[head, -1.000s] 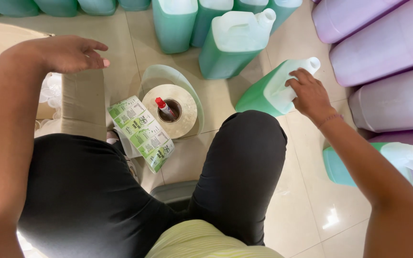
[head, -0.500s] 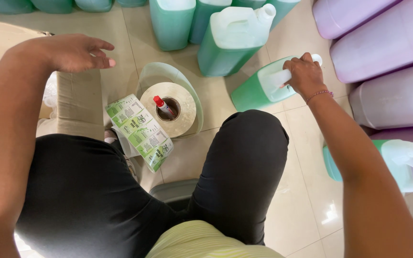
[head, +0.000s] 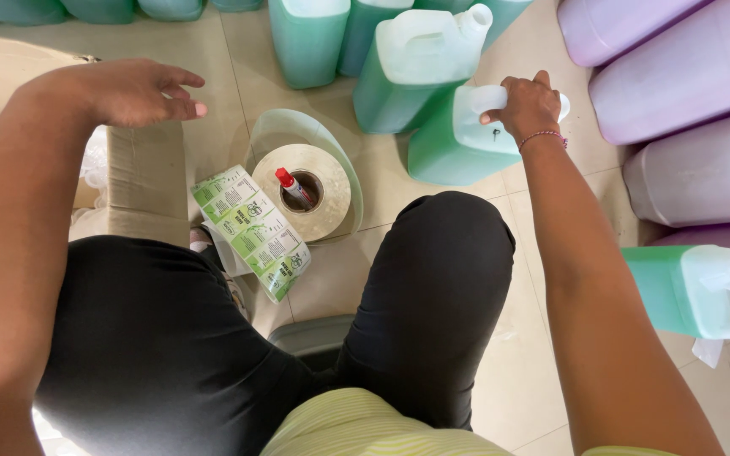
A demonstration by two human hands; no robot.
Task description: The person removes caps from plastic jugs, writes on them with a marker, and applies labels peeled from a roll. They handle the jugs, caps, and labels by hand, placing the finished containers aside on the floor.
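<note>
The person sits low over the tiled floor [head: 542,363], knees in black trousers spread either side of a roll of label tape [head: 304,187] that lies flat between the legs, a small red-capped marker [head: 291,184] standing in its core and a strip of green-and-white labels [head: 251,230] trailing off it toward the left knee. The right hand [head: 527,105] is closed around the white handle of a green jug [head: 458,139], fingers wrapped over the top near the spout; a second ago the same hand was only laid on this jug, which leaned well over on its side, and now the jug sits more upright and has come closer to the upright green jug [head: 420,72] behind it, almost touching it. The left hand [head: 133,91] hovers open above a cardboard box [head: 141,181] at the left, fingers loosely extended and holding nothing, in much the same place as before. To the right, pale purple jugs [head: 694,80] lie stacked on their sides, and another green jug with a white cap [head: 690,291] lies beside the right forearm. More green containers [head: 310,38] line the far edge of the floor.
</note>
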